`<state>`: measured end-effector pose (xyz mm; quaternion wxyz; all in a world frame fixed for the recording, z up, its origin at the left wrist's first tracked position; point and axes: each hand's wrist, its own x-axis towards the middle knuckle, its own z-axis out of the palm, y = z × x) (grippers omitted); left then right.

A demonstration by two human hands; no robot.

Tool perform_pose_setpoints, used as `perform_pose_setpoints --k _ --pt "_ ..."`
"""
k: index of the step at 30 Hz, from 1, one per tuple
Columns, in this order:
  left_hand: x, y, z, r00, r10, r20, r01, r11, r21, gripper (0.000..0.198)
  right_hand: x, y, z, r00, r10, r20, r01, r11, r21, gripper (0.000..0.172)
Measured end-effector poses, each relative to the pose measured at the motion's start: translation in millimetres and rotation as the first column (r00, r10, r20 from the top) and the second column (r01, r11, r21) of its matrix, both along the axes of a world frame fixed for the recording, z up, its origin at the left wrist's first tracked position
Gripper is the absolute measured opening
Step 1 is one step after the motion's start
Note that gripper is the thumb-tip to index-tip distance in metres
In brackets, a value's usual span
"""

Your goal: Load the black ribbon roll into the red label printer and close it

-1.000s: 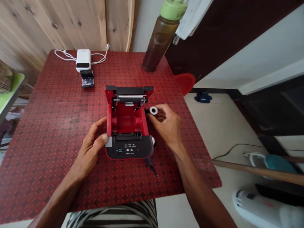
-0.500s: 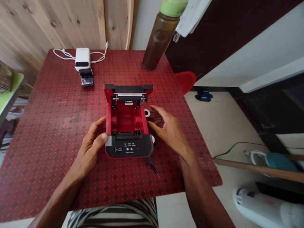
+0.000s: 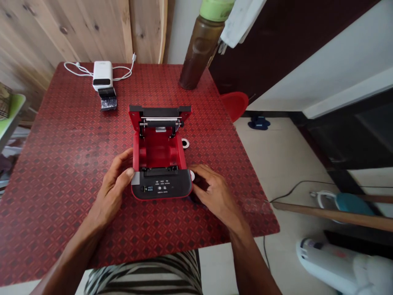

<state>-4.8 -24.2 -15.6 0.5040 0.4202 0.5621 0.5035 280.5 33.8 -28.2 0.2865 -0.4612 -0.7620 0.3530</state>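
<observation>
A red printer (image 3: 159, 157) with a black front panel sits mid-table, its lid (image 3: 159, 112) tipped open and the red bay bare. My left hand (image 3: 115, 186) grips its front left corner, thumb on the grey tab. My right hand (image 3: 213, 192) is at the front right corner, its fingers curled around a small white round piece (image 3: 192, 175) beside the printer. How firmly they hold it is hidden. A small white ring (image 3: 185, 143) lies on the table to the right of the printer, apart from both hands.
On the red patterned table (image 3: 61, 164) stand a white box with a black part (image 3: 102, 82) and white cable at the back left, and a brown bottle (image 3: 198, 49) with a green cap at the back. The table's right edge drops to a floor with cables and appliances.
My right hand set the small white ring down beside the printer, then moved back toward me to the front right corner. The left hand kept its grip.
</observation>
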Motion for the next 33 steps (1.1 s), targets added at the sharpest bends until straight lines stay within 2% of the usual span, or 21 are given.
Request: perform_pose_setpoints --k 4,6,8,10,12,15,16,19,22,26,30,33 --pt "0 1 -1.8 1.0 0.002 -0.017 -0.002 1.0 0.012 0.065 9 -7 7.2 0.995 -0.096 -0.036 0.094 0.994 -0.057 0.028" --pt "1 1 -3.4 1.0 -0.001 -0.016 0.001 1.0 0.023 0.065 21 -11 20.9 0.981 -0.182 -0.067 0.177 0.981 -0.078 0.028" --pt "2 1 -4.1 1.0 -0.002 -0.013 0.002 1.0 0.03 0.064 30 -11 41.9 0.974 -0.212 -0.082 0.208 0.977 -0.047 0.023" --pt "3 0 -3.6 1.0 -0.001 -0.018 0.002 0.999 0.039 0.063 30 -7 66.4 0.987 -0.157 -0.045 0.159 0.986 0.045 0.02" --pt "3 0 -2.3 0.999 -0.005 -0.032 0.006 0.999 0.043 0.064 19 1 88.5 0.997 -0.049 0.056 0.04 0.986 0.161 0.022" --pt "2 0 -0.8 0.998 -0.016 -0.053 0.018 0.999 0.039 0.065 -16 16 107.1 0.966 0.122 0.226 -0.189 0.935 0.3 0.03" --pt "2 0 -0.6 0.998 -0.018 -0.056 0.021 0.999 0.039 0.065 -29 22 109.0 0.946 0.153 0.287 -0.244 0.917 0.315 0.028" --pt "2 1 -0.8 0.998 -0.02 -0.061 0.023 0.999 0.048 0.065 -62 36 105.3 0.829 0.22 0.514 -0.373 0.903 0.215 0.023" --pt "2 1 -1.5 0.998 -0.017 -0.056 0.02 0.999 0.05 0.063 -82 44 93.9 0.745 0.219 0.63 -0.415 0.892 0.181 0.033" --pt "2 0 -1.8 0.999 -0.018 -0.027 0.019 0.999 0.035 0.063 -91 54 77.9 0.747 0.16 0.645 -0.408 0.876 0.256 0.031" --pt "2 -1 -2.2 1.0 -0.011 -0.005 0.011 1.0 0.023 0.062 -93 69 67.6 0.718 0.271 0.641 -0.446 0.886 0.126 0.024" --pt "3 -1 -2.0 1.0 -0.006 -0.014 0.007 1.0 0.027 0.062 -94 78 63.1 0.736 0.328 0.592 -0.458 0.886 0.078 0.027"
